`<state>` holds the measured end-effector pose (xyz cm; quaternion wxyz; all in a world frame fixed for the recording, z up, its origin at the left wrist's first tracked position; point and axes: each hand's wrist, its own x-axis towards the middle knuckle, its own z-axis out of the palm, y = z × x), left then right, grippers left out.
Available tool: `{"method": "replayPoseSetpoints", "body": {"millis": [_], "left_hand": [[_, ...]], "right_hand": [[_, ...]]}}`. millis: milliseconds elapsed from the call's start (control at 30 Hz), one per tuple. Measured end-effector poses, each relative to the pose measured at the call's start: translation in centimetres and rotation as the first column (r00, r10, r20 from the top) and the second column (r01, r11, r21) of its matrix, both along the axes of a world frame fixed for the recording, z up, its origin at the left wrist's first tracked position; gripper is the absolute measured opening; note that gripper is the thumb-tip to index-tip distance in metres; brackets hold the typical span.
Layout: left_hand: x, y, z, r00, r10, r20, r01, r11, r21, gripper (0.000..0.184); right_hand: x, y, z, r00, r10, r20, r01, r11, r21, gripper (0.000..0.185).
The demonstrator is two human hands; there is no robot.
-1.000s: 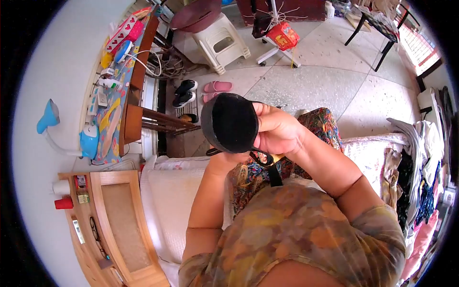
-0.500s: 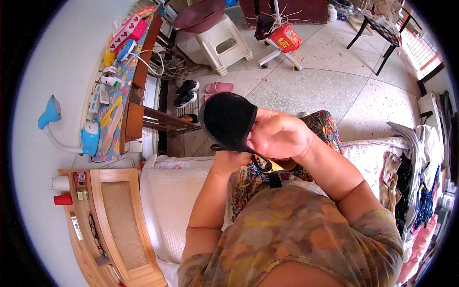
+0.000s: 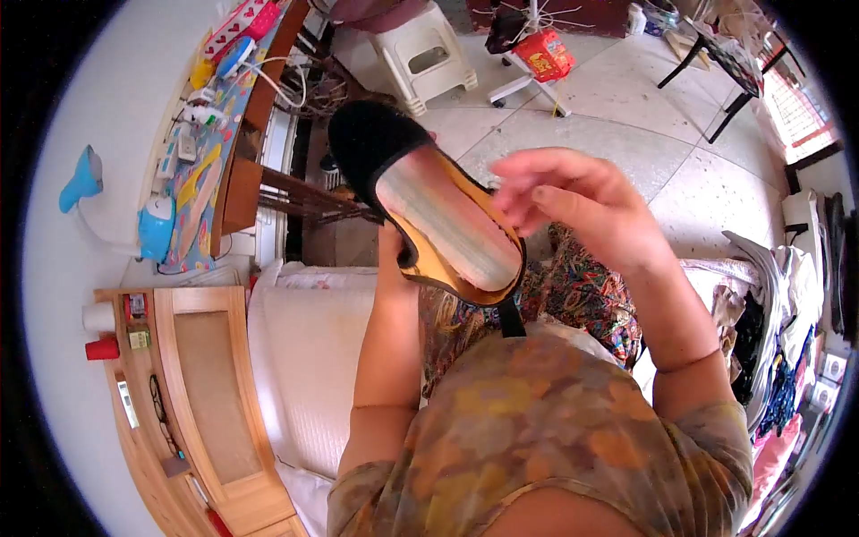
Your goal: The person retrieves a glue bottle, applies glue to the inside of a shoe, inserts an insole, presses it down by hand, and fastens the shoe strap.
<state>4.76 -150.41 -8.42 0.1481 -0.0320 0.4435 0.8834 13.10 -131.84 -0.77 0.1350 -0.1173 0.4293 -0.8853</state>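
A black shoe (image 3: 380, 148) with a yellow-tan lining is held up in front of my body. Its rounded toe points to the upper left and its opening faces the camera. A pale pink and greenish insole (image 3: 452, 222) lies inside it. My left hand (image 3: 392, 243) supports the shoe from beneath; the shoe hides most of its fingers. Just right of the opening, my right hand (image 3: 582, 206) is raised with its fingers apart and slightly curled, holding nothing. A black strap (image 3: 511, 319) shows below the heel.
A white stool (image 3: 425, 58) and a red box (image 3: 544, 55) on a wheeled stand are ahead. At left are a long desk (image 3: 240, 192) and a wooden cabinet (image 3: 215, 394). A white padded bed (image 3: 313, 349) is beside me; clothes (image 3: 787, 295) are piled at right.
The shoe has turned from its dark outer side to show its opening and insole, with the toe now further up and left. My right hand has come away from it.
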Motion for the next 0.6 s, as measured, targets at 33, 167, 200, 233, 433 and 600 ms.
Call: {"method": "replayPoseSetpoints", "body": {"millis": [33,167,200,233,433,600], "left_hand": [[-0.1,-0.1,0.1,0.997,0.028,0.075,-0.022,0.997,-0.076,0.045],[0.8,0.5,1.5,0.998,0.047,-0.036,-0.051,0.990,-0.130,0.043],[1.0,0.7,1.2,0.994,0.051,-0.096,-0.062,0.992,-0.110,0.044],[1.2,0.8,1.0,0.986,0.056,-0.156,-0.071,0.994,-0.087,0.045],[2.3,-0.8,-0.1,0.964,-0.242,-0.112,0.260,0.947,0.189,0.039],[3.0,-0.4,0.7,0.896,-0.396,0.201,0.342,0.904,0.257,0.037]], "right_hand": [[0.3,0.7,0.0,0.986,-0.054,-0.158,0.093,0.962,0.255,0.024],[1.0,0.2,0.5,0.811,-0.031,-0.585,0.444,0.683,0.580,0.016],[1.1,0.2,0.5,0.640,0.125,-0.758,0.608,0.521,0.599,0.019],[0.8,-0.1,0.1,0.510,0.209,-0.834,0.683,0.491,0.540,0.018],[0.2,-1.4,0.1,0.344,0.450,-0.824,0.715,0.443,0.540,0.021],[-0.3,-2.5,0.7,0.318,0.656,-0.684,0.556,0.455,0.695,0.019]]}}
